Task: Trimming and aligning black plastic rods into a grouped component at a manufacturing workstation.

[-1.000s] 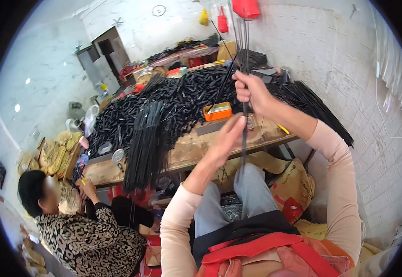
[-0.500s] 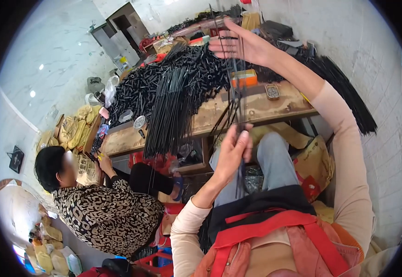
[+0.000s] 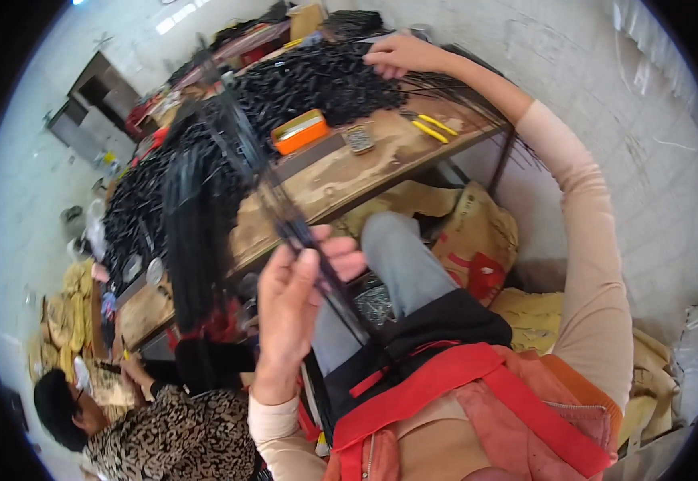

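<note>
My left hand (image 3: pixel 293 301) holds several long, thin black strips (image 3: pixel 265 188), its thumb over them and its fingers partly spread behind. Blurred by motion, the strips slant from my lap up over the workbench (image 3: pixel 325 172). Across the bench, my right hand (image 3: pixel 405 56) is at the edge of a heap of small black tube-like parts (image 3: pixel 317 84). Its fingers are bent and close together; whatever is in them is hidden. More thin black strips (image 3: pixel 453 88) lie beside that hand.
An orange box (image 3: pixel 299 133), a small tin of tiny parts (image 3: pixel 359 139) and yellow-handled pliers (image 3: pixel 433 128) lie on the bench. Another thick bundle of black strips (image 3: pixel 190 232) hangs over its front edge. A co-worker in a patterned top (image 3: pixel 172 429) sits at left. Sacks (image 3: pixel 477 240) stand underneath.
My right hand has left the upper part of the held strips and reached to the heap's far right edge. The strips in my left hand now tilt left. The view has swung right.
</note>
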Available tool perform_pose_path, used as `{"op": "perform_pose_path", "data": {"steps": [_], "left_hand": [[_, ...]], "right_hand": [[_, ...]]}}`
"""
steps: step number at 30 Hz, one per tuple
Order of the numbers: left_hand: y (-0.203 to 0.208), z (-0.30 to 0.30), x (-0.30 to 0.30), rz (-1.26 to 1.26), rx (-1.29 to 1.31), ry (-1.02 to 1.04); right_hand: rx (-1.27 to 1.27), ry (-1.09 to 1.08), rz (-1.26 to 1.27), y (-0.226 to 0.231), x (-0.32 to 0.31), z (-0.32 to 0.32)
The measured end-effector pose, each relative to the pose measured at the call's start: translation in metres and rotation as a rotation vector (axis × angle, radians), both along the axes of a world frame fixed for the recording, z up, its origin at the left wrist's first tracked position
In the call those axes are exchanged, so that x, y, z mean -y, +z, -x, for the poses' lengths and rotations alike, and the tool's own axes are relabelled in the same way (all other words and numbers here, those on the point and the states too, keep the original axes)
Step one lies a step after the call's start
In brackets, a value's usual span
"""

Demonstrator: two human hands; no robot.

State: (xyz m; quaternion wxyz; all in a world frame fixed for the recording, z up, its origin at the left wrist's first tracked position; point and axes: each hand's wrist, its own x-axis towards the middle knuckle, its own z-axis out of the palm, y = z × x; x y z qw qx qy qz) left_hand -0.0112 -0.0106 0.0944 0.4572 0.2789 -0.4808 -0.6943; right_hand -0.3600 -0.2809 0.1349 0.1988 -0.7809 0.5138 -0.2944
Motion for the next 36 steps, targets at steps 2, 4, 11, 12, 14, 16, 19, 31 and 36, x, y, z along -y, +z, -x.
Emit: {"op": "perform_pose_path", "data": {"steps": [2, 4, 11, 12, 14, 16, 19, 31, 36], "left_hand": [[0.009, 0.012, 0.014, 0.076, 0.014, 0.046], [0.01, 0.019, 0.018, -0.007, -0.009, 0.017], [0.003, 0.04, 0.025, -0.133, 0.006, 0.04], [0.001, 0.04, 0.028, -0.116, 0.017, 0.065], [0.0, 0.038, 0.035, -0.12, 0.006, 0.094], [-0.005, 0.043, 0.044, -0.13, -0.041, 0.068], [-0.011, 0.038, 0.056, -0.132, -0.096, 0.084], [-0.037, 0.016, 0.081, -0.114, -0.095, 0.241], [-0.038, 0.002, 0.07, -0.106, -0.131, 0.283]], "right_hand": [[-0.555, -0.321, 0.416, -0.044, 0.027, 0.084], [-0.513, -0.536, 0.3, -0.097, 0.022, 0.106], [-0.688, -0.568, 0.144, -0.195, 0.027, 0.144], [-0.65, -0.609, 0.202, -0.193, 0.033, 0.142], [-0.57, -0.641, 0.315, -0.167, 0.035, 0.133], [-0.414, -0.585, 0.315, -0.132, 0.04, 0.132], [0.0, -0.245, 0.271, -0.068, 0.024, 0.058], [0.652, 0.422, -0.472, -0.054, -0.166, -0.149], [0.334, 0.495, -0.366, -0.049, -0.18, -0.159]]}}
